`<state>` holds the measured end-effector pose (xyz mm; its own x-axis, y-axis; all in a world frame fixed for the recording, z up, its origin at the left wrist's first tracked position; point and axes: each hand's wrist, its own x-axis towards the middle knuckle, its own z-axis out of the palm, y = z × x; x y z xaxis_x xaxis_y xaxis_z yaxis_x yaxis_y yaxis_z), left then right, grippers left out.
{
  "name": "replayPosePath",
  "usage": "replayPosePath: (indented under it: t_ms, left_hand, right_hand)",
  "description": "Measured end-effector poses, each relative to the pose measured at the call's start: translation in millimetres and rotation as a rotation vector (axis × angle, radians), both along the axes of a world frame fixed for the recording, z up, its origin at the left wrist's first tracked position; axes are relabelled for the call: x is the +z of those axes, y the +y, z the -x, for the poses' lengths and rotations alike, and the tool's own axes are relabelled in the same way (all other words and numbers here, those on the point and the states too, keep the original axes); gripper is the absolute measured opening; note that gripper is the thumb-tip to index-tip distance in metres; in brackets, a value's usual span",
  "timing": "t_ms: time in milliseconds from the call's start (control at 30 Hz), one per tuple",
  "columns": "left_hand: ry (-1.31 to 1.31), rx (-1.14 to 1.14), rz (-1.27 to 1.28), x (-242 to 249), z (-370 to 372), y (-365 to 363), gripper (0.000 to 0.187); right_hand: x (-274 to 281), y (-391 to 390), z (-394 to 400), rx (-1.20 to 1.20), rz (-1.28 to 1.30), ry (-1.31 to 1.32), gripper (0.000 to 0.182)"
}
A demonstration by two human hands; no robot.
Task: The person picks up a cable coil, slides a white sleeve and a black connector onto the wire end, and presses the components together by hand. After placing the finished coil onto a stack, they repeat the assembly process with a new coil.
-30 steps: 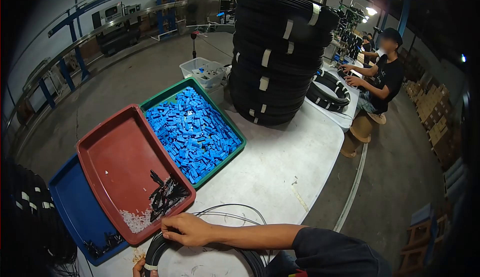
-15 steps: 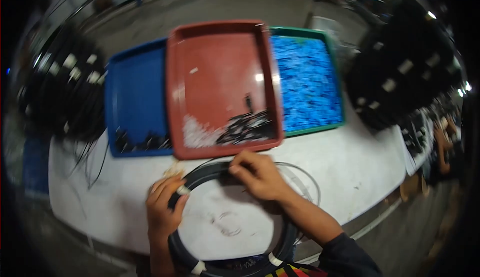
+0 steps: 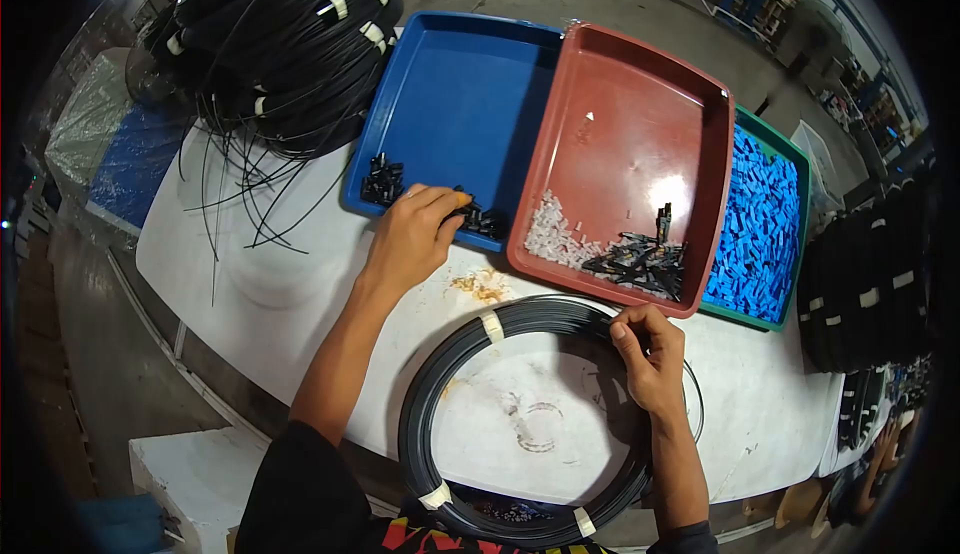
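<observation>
A coil of thin black cable [image 3: 420, 424], bound with several white tape bands, lies at the front of the white table. My right hand [image 3: 655, 359] is closed at its upper right, thumb and forefinger pinching a cable strand. One loose loop of cable bows out to the right of that wrist. My left hand [image 3: 412, 239] reaches over the near rim of the blue tray [image 3: 465, 94], its fingers drawn together among small black plastic parts [image 3: 382, 179]. What those fingertips grip is hidden.
A red tray [image 3: 640, 124] holds small clear pieces and black parts, overlapping the blue tray. Behind it a green tray [image 3: 772, 324] is full of blue pieces [image 3: 755, 224]. Stacked cable coils [image 3: 290, 54] stand back left, trailing loose ends; more coils [image 3: 865, 284] stand right.
My left hand has left the coil and moved to the black parts in the blue tray. My right hand stays at the coil, now farther along its right side. The view has turned left.
</observation>
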<state>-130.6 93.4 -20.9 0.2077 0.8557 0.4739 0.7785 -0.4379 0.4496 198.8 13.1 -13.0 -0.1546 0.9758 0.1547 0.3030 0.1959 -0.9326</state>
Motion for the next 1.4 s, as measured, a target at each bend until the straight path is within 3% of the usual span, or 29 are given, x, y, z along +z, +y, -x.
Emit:
replayPosePath:
  t_ms: [367,600,767,1000,1300,1367,1400]
  left_hand:
    - [0.15,-0.041,0.007,-1,13,54,0.011]
    - [0.129,-0.087,-0.065,4,8,42,0.012]
    - [0.229,-0.024,0.085,9,8,38,0.023]
    - [0.276,-0.082,0.131,13,13,43,0.018]
    - [0.186,-0.182,0.052,6,6,44,0.009]
    - [-0.145,-0.173,0.045,7,1,44,0.009]
    - [-0.142,-0.178,0.04,11,-2,41,0.009]
  right_hand:
    - [-1,-1,2,-0.04,-0.012,-0.05,0.013]
    - [-2,-2,2,-0.05,0.011,-0.049,0.014]
    - [-1,-2,3,-0.048,0.006,-0.052,0.014]
    - [1,-2,2,-0.042,0.005,-0.063,0.013]
    - [3,-2,2,-0.036,0.007,-0.066,0.01]
    - [2,-2,0,-0.04,0.016,-0.073,0.01]
    - [1,-1,0,-0.035,-0.003,-0.065,0.01]
